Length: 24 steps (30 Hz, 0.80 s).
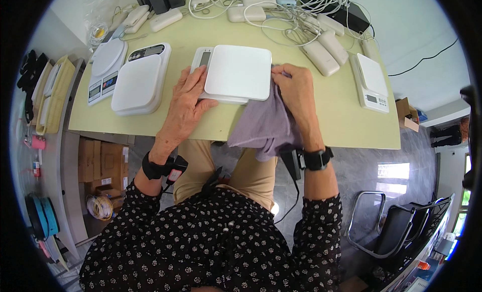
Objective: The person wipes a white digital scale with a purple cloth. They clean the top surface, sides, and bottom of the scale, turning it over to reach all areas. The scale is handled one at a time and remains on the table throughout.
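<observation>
Far L of the mid scale [239, 72], we've got a round-top scale [107, 61], readout end facing the person. Next in, btwn that one and the mid scale: a chunky square-top scale [138, 86], its readout at the far end. Both sit off to the side, prob. so there's elbow room round the mid scale.

Now the L hand [188, 98]! It's on the L end of the mid scale, fingers laid out long across the readout end, thumb stretched along the near edge. Not wrapped round it, more a flat press, prob. b/c a light scale would slide w/ anything pushing from the R.

Mid scale itself: on the table [346, 123], right in front of the person, btwn both hands. Its plate reaches past the base on the R; can't tell if it's tipped up there.

Just R of the mid scale, a purple-grey cloth [266, 123], top bunched at the scale's R edge, the rest hanging over the table's near edge. R hand [296, 88] has it, fingers curled in a narrow pinch, looks like that's to bring a small wad to the edge; fingertips partly hidden.

Beyond the mid scale to the R: white blocks [321, 58] and tangled cables [281, 18], shoved back prob. for space. Far R of it, a slim scale [372, 83], readout end nearest the person.
</observation>
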{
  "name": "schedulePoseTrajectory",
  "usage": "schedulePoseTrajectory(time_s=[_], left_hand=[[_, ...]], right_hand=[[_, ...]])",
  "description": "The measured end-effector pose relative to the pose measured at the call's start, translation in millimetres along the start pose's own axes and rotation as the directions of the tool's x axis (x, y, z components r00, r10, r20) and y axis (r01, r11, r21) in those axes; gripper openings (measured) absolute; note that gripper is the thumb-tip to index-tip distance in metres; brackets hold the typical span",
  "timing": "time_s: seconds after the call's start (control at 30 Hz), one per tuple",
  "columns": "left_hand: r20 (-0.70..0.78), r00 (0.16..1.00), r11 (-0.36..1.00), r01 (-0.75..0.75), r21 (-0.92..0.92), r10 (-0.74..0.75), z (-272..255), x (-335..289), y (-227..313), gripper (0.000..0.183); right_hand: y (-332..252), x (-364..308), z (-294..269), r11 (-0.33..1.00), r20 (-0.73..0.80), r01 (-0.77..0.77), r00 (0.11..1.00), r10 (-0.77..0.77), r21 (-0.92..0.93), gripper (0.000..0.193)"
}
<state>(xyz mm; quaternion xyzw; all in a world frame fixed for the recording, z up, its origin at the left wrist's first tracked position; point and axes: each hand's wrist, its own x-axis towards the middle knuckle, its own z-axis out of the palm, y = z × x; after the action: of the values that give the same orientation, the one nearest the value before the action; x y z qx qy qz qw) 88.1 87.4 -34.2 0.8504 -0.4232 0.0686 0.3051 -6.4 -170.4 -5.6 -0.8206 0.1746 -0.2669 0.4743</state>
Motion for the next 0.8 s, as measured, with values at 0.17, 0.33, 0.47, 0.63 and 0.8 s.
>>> schedulePoseTrajectory(time_s=[0.17,0.33,0.47,0.63,0.8], left_hand=[[-0.011,0.999,0.999,0.032,0.013,-0.032,1.5,-2.7,5.4,0.068],[-0.083,0.995,0.994,0.068,0.087,-0.061,11.7,-8.1,26.7,0.067],[-0.110,0.991,0.993,0.085,0.082,-0.076,16.1,-20.9,49.4,0.068],[-0.007,1.000,0.994,-0.014,-0.109,0.014,-14.6,-31.5,34.2,0.074],[0.060,0.997,0.993,-0.037,-0.113,0.044,-29.3,-29.3,9.9,0.075]], right_hand=[[-13.3,-52.1,10.3,0.994,-0.176,-0.051,0.984,0.033,-0.098,0.012],[-13.5,-64.6,23.2,0.990,-0.361,-0.035,0.932,-0.016,-0.134,0.010],[-9.8,-61.6,19.1,0.992,-0.402,-0.034,0.915,-0.019,-0.124,0.008],[-9.2,-60.5,7.8,0.995,-0.327,-0.083,0.943,0.063,-0.047,0.013],[-13.7,-72.6,-1.0,0.981,-0.259,-0.152,0.949,0.178,0.118,0.019]])
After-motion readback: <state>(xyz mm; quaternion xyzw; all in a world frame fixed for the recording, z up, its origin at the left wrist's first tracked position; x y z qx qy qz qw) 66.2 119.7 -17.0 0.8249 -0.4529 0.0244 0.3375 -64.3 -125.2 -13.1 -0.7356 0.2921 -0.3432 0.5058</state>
